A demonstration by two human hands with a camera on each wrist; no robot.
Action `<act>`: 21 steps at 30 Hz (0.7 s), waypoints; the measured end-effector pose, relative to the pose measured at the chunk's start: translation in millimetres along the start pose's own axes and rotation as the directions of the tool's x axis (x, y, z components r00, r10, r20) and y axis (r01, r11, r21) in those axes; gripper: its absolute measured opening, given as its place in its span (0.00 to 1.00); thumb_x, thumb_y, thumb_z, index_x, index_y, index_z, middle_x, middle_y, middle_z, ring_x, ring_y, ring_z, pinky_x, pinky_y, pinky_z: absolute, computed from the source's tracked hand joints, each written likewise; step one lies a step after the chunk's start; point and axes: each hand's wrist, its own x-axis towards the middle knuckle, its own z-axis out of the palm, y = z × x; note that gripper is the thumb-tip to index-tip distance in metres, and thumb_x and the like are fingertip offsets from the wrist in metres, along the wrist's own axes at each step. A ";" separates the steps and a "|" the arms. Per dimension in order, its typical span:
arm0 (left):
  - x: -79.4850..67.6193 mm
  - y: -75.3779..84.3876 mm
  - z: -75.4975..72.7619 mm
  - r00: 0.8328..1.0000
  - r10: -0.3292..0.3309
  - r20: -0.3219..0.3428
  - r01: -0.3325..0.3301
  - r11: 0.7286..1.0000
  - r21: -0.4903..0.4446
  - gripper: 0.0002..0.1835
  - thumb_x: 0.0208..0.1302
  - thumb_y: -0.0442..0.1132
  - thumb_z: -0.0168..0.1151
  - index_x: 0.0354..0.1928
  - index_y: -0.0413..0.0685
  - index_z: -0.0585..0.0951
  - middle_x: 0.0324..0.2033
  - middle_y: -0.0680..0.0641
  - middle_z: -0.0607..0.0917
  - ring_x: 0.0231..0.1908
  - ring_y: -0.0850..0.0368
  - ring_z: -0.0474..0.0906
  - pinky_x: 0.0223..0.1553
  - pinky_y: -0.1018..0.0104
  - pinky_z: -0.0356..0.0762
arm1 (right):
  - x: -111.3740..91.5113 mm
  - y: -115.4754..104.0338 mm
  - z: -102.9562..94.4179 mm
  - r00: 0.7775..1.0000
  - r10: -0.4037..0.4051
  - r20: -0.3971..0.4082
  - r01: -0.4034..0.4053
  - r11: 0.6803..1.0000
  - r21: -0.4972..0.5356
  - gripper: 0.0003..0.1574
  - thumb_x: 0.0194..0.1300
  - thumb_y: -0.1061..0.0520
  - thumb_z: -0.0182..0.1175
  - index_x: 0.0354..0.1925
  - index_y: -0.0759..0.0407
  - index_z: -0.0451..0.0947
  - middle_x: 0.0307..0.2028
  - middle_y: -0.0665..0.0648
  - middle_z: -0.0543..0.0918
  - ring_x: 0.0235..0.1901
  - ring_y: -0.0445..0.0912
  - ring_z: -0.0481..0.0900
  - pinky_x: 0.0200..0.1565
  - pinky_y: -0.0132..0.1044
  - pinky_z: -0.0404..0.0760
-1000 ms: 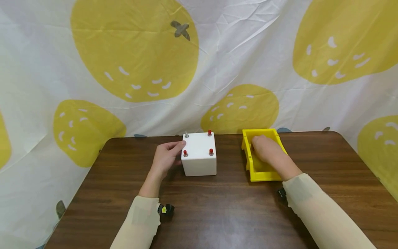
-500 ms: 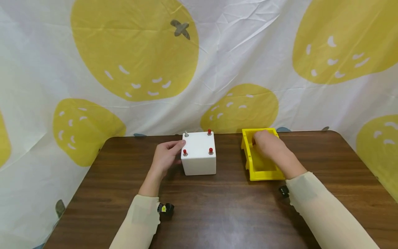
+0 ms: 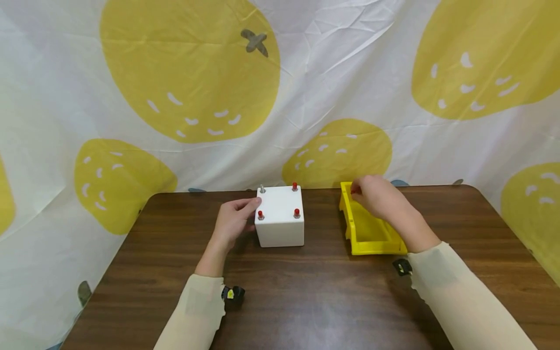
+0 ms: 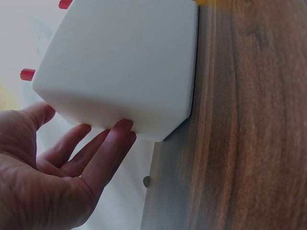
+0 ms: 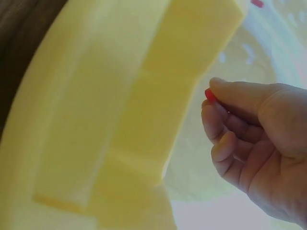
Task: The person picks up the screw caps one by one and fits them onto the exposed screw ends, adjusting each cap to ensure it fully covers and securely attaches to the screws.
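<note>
A white box (image 3: 280, 206) stands on the table with metal studs at its top corners. Three carry a small red cap (image 3: 297, 212); the back left stud (image 3: 262, 188) is bare metal. My left hand (image 3: 232, 221) steadies the box, thumb at the top edge and relaxed fingertips touching its left side. Over the back of the yellow parts bin (image 3: 377, 248) is my right hand (image 3: 379, 197), above its rim. In the right wrist view its thumb and index finger pinch a small red cap (image 5: 209, 95), mostly hidden by the fingertips; the other fingers are curled.
The brown wooden table (image 3: 315, 301) carries both box and bin, with a gap between them. Close behind its back edge hangs a white cloth (image 3: 306, 92) with large yellow fruit shapes. A small black camera sits at each wrist.
My right hand has risen out of the yellow bin to above its rim, and the red cap shows between its fingertips in the right wrist view. The left hand and box have stayed put.
</note>
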 end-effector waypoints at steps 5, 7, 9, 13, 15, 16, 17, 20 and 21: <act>-0.3 -0.4 -0.1 1.000 0.001 0.000 -0.001 1.000 -0.005 0.27 0.74 0.56 0.68 0.63 0.44 0.86 0.59 0.41 0.86 0.52 0.47 0.85 0.47 0.53 0.89 | 0.2 -6.7 -3.6 0.998 -0.036 -0.048 0.039 0.997 0.062 0.10 0.76 0.61 0.65 0.49 0.68 0.85 0.43 0.62 0.89 0.43 0.57 0.85 0.48 0.54 0.85; -0.3 -0.6 -0.1 1.000 0.001 -0.001 -0.001 1.000 -0.005 0.27 0.74 0.56 0.68 0.63 0.44 0.86 0.59 0.41 0.86 0.52 0.47 0.85 0.47 0.53 0.89 | 0.6 -9.0 -4.5 0.996 -0.050 -0.073 0.056 0.995 0.081 0.10 0.76 0.60 0.66 0.49 0.67 0.86 0.43 0.62 0.89 0.42 0.56 0.86 0.46 0.53 0.86; -0.6 -0.6 0.1 1.000 0.001 -0.002 -0.001 1.000 -0.003 0.27 0.74 0.56 0.68 0.63 0.44 0.86 0.58 0.41 0.86 0.52 0.47 0.85 0.47 0.53 0.89 | 1.0 -11.8 -5.6 0.994 -0.056 -0.097 0.066 0.992 0.105 0.10 0.75 0.60 0.66 0.48 0.67 0.86 0.42 0.61 0.89 0.40 0.54 0.85 0.45 0.52 0.86; -0.3 -1.2 0.2 1.000 0.006 -0.002 -0.006 1.000 0.001 0.27 0.74 0.56 0.68 0.63 0.44 0.86 0.58 0.41 0.87 0.51 0.47 0.85 0.47 0.53 0.89 | 3.1 -18.1 -7.5 0.991 -0.052 -0.126 0.072 0.984 0.163 0.09 0.75 0.59 0.67 0.47 0.64 0.87 0.41 0.59 0.89 0.38 0.52 0.84 0.43 0.49 0.86; 0.3 -1.7 0.1 1.000 0.010 0.001 -0.010 1.000 0.001 0.27 0.73 0.57 0.68 0.63 0.44 0.86 0.58 0.41 0.87 0.52 0.47 0.85 0.47 0.52 0.89 | 4.2 -21.8 -8.1 0.990 -0.047 -0.136 0.073 0.978 0.195 0.08 0.75 0.58 0.67 0.46 0.63 0.87 0.40 0.57 0.89 0.39 0.52 0.83 0.43 0.48 0.85; 0.5 -1.9 0.0 1.000 0.012 0.002 -0.012 1.000 0.000 0.28 0.73 0.57 0.68 0.63 0.44 0.86 0.58 0.41 0.87 0.52 0.47 0.85 0.47 0.52 0.89 | 4.7 -23.9 -8.4 0.989 -0.046 -0.142 0.076 0.975 0.210 0.08 0.75 0.58 0.67 0.47 0.63 0.87 0.40 0.57 0.89 0.39 0.52 0.83 0.43 0.48 0.85; 0.3 -1.9 0.0 1.000 0.014 0.003 -0.014 1.000 0.000 0.28 0.73 0.57 0.69 0.63 0.44 0.86 0.57 0.41 0.87 0.52 0.47 0.85 0.47 0.52 0.89 | 5.0 -26.0 -8.5 0.988 -0.046 -0.149 0.079 0.972 0.224 0.09 0.75 0.58 0.68 0.47 0.63 0.87 0.40 0.57 0.89 0.40 0.52 0.83 0.43 0.48 0.85; 0.9 -2.2 -0.2 1.000 0.020 0.005 -0.020 1.000 0.000 0.28 0.73 0.57 0.69 0.62 0.43 0.86 0.57 0.41 0.87 0.52 0.48 0.85 0.47 0.51 0.89 | 6.4 -32.5 -8.8 0.984 -0.052 -0.172 0.095 0.962 0.254 0.10 0.74 0.58 0.68 0.48 0.63 0.88 0.41 0.56 0.89 0.41 0.52 0.83 0.44 0.48 0.85; 0.6 -1.9 -0.1 1.000 0.020 0.005 -0.020 1.000 0.001 0.28 0.73 0.58 0.69 0.62 0.44 0.86 0.57 0.42 0.87 0.52 0.47 0.85 0.47 0.51 0.89 | 7.0 -34.5 -8.7 0.982 -0.057 -0.179 0.104 0.959 0.263 0.10 0.74 0.58 0.69 0.48 0.63 0.88 0.41 0.56 0.89 0.41 0.52 0.84 0.44 0.48 0.85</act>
